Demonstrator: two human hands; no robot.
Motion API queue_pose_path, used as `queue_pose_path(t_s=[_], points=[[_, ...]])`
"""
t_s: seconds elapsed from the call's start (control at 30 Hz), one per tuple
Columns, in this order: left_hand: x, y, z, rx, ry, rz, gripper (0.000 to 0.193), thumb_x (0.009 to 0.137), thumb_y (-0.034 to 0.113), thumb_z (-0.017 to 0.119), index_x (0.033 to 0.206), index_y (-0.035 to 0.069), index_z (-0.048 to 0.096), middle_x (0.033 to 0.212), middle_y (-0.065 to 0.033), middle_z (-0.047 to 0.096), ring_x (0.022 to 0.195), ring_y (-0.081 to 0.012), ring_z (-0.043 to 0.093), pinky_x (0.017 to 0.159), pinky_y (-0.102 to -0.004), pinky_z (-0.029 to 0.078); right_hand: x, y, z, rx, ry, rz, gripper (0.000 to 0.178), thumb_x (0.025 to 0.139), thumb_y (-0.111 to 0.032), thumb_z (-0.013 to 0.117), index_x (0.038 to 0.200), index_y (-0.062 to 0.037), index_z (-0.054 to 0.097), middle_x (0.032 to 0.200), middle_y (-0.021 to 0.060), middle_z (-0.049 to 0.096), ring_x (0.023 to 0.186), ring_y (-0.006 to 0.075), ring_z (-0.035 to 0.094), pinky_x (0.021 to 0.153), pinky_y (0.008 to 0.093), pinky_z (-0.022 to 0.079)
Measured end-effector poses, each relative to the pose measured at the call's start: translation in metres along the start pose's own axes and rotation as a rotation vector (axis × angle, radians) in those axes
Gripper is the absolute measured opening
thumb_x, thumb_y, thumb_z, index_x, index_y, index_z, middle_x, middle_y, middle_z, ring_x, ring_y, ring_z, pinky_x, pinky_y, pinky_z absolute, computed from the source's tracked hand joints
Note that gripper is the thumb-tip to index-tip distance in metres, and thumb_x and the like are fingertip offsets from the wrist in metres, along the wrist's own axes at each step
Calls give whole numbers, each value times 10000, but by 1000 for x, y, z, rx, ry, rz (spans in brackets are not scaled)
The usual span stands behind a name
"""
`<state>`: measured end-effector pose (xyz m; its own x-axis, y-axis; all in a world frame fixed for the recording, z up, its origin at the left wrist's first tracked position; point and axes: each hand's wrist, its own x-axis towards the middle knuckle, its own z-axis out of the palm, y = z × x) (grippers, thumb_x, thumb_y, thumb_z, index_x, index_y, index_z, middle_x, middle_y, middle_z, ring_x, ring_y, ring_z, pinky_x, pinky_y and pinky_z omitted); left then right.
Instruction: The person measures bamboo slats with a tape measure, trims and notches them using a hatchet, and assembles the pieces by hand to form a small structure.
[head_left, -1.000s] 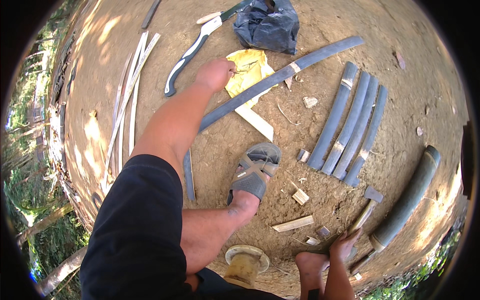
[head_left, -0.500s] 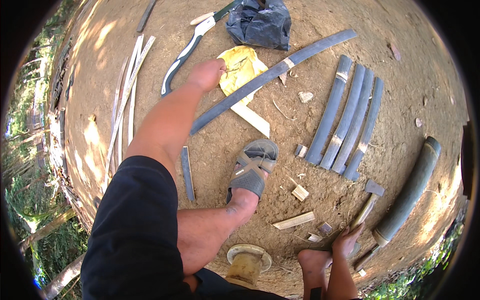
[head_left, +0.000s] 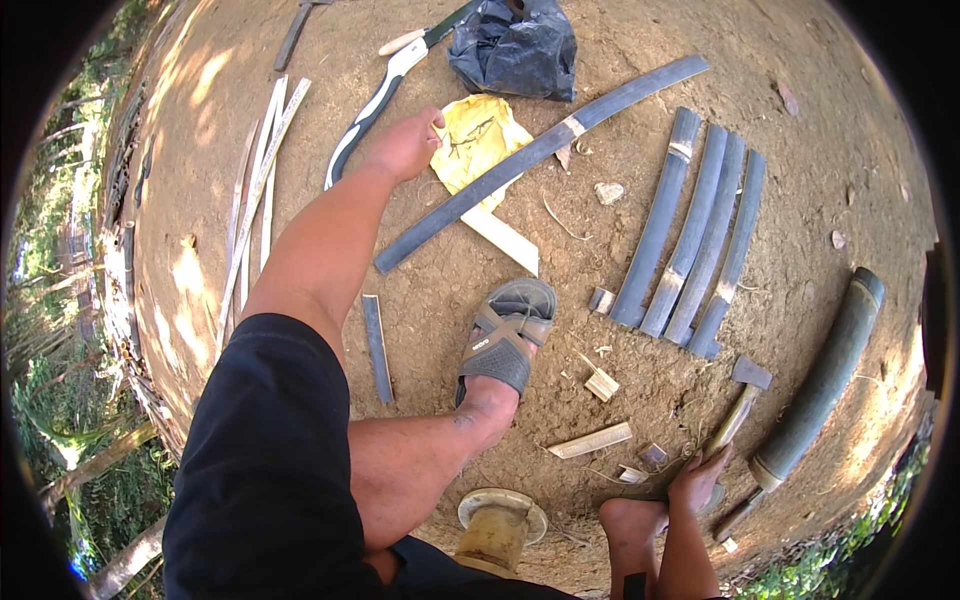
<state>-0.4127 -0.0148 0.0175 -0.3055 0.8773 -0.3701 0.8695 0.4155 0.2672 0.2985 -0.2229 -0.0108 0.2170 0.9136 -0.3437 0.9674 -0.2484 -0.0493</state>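
My left hand (head_left: 404, 146) is at the left edge of a crumpled yellow plastic sheet (head_left: 473, 125) with thin dark nail-like pieces on it. Its fingers are curled in; whatever they pinch is too small to make out. A long dark split bamboo strip (head_left: 540, 150) crosses the sheet's lower right edge, and a pale flat piece (head_left: 503, 240) sticks out below. At the lower right, my right hand (head_left: 697, 482) is closed round the wooden handle of a small axe (head_left: 751, 373), whose head rests on the ground.
Several split bamboo lengths (head_left: 655, 225) lie side by side at right, near a whole bamboo pole (head_left: 820, 375). A handsaw (head_left: 372, 105) and black plastic bag (head_left: 513, 50) lie at the far side. Pale strips (head_left: 262, 180) lie left. My sandalled foot (head_left: 507, 340) stands mid-ground near wood offcuts (head_left: 590, 440).
My left hand has drawn slightly up and left from the yellow sheet, its fingertips lifting off. My right hand stays on the axe handle. The view has shifted a little.
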Motion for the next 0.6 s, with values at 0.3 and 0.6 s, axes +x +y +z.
queue_pose_path(t_s=[0.3,0.6], points=[[0,-4,0,1,-5,-5,259,925,148,712,1140,52,605,958,-110,733,915,-289,707,810,-418,531,0,-8,-5,29,-22,53,711,1052,-235,542,1646,-79,182,1608,275,383,1423,452,459,1100,505,454],[-6,-5,-5,-24,-18,-3,238,916,134,711,1118,46,621,938,-105,726,891,-270,700,803,-397,537,-1,-12,-9,64,-26,55,709,1056,-247,539,1645,-80,182,1608,277,381,1428,456,449,1121,493,433]])
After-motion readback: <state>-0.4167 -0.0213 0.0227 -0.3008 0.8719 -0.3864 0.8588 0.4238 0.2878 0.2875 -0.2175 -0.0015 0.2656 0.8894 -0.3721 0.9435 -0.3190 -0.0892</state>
